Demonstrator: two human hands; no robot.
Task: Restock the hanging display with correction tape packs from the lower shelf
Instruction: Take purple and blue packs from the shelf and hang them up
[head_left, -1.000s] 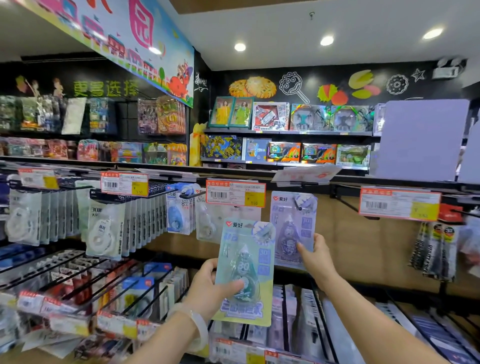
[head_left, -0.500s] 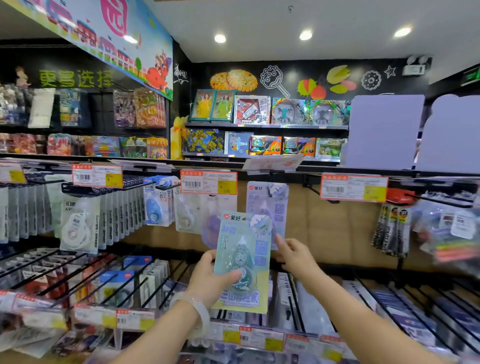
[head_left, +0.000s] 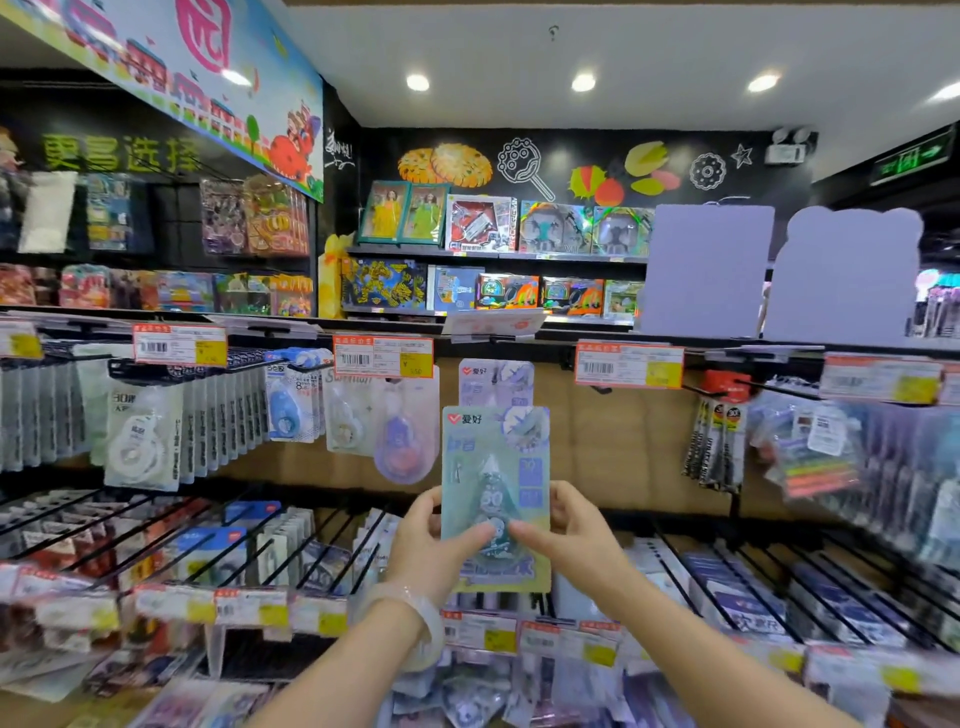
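R hand (head_left: 574, 535) moved off hung pack, now both pinch green pack (head_left: 496, 499); L hand (head_left: 428, 545).

Boxed toys (head_left: 498, 224) line the back shelf beneath chalk drawings (head_left: 524, 163).

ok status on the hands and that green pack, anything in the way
Left hand and right hand both grip the green pack. Held upright, not hung. Lilac pack hangs just behind on the hook.

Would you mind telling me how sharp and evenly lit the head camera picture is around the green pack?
Head view: the green correction tape pack, held by left hand and right hand, is slightly soft; outer shelves smear with motion blur; wide-angle bending curves the shelf rail; ceiling spotlights blow out.
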